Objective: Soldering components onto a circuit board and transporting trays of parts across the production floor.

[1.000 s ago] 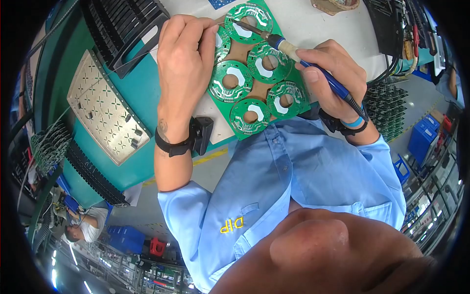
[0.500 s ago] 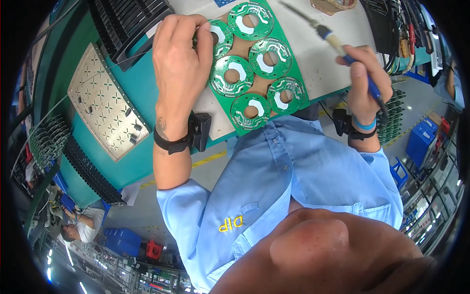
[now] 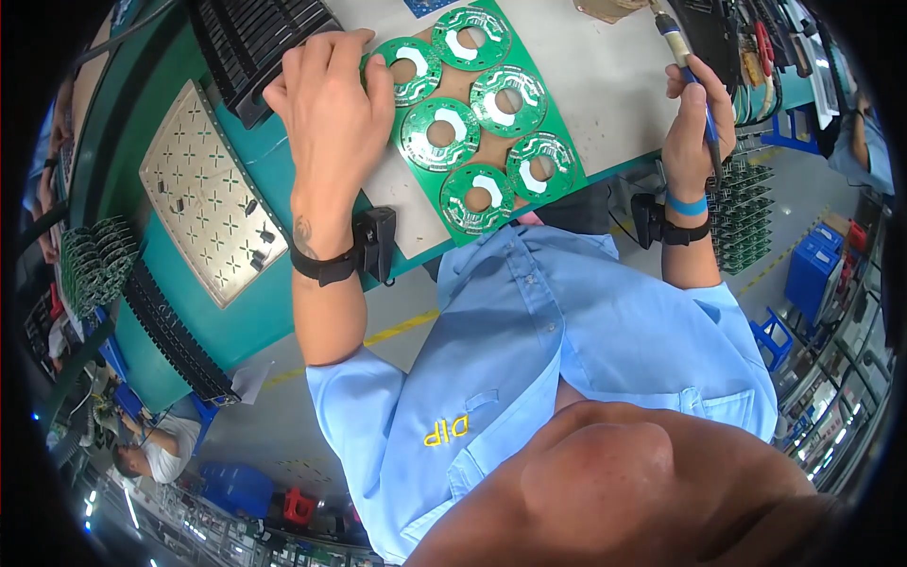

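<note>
A green circuit board panel point(image 3: 564, 142) with several round boards lies on the worktop, each round board having a center hole and a white patch. My left hand point(image 3: 333, 99) is curled at the panel's far left edge, thumb and fingertips against it; what lies under the palm is hidden. In my right hand point(image 3: 701, 118) is a soldering iron point(image 3: 675, 42), its blue handle between thumb and fingers. The iron points up and away, to the right of the panel and apart from it. Its tip runs to the picture's upper edge.
Left of my arm lies a pale metal plate point(image 3: 203, 180) with cross-shaped slots and small black parts. A black slotted rack point(image 3: 255, 47) stands beyond my left hand. Hand tools point(image 3: 756, 61) are at the far right. Stacked green boards point(image 3: 742, 213) stand beyond the table's right edge.
The panel has shifted slightly left and away from me, and my left hand has moved left with it. My right hand has raised the soldering iron away from me, turning it more upright.
</note>
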{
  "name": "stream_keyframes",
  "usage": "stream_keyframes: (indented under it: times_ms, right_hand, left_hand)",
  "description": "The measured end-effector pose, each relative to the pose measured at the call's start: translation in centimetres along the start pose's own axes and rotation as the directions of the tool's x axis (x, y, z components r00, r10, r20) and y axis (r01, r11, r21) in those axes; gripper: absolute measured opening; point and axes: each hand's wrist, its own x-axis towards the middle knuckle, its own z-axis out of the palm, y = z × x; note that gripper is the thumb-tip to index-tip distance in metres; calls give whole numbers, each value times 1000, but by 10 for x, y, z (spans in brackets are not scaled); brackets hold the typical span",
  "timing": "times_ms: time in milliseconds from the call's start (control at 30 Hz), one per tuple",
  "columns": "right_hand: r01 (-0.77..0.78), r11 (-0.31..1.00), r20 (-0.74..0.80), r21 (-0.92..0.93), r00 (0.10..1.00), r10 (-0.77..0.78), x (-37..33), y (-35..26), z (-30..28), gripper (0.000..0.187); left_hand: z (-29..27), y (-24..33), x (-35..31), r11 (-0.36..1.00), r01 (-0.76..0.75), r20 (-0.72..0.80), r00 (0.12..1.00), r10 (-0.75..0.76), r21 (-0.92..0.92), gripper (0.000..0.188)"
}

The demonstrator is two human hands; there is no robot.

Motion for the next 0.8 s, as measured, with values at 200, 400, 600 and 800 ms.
stream_keyframes:
  times_ms: [200, 400, 600, 800]
  right_hand:
    - [22, 999, 84, 46, 996, -26, -7, -25, 1, 32]
    - [40, 991, 174, 129, 983, -63, -12, -23, -21, 28]
    - [74, 982, 257, 174, 959, -118, -7, -41, -2, 29]
    - [178, 961, 293, 214, 926, -237, 11, -34, -6, 25]
  left_hand:
    - [-43, -18, -9, 990, 88, 24, 996, -86, -107, 28]
    - [-100, -5, -61, 983, 159, 132, 977, -170, 90, 30]
    - [-86, -9, -69, 984, 97, 193, 973, -125, 149, 24]
    - [-70, -4, -43, 987, 57, 149, 986, -80, 153, 14]
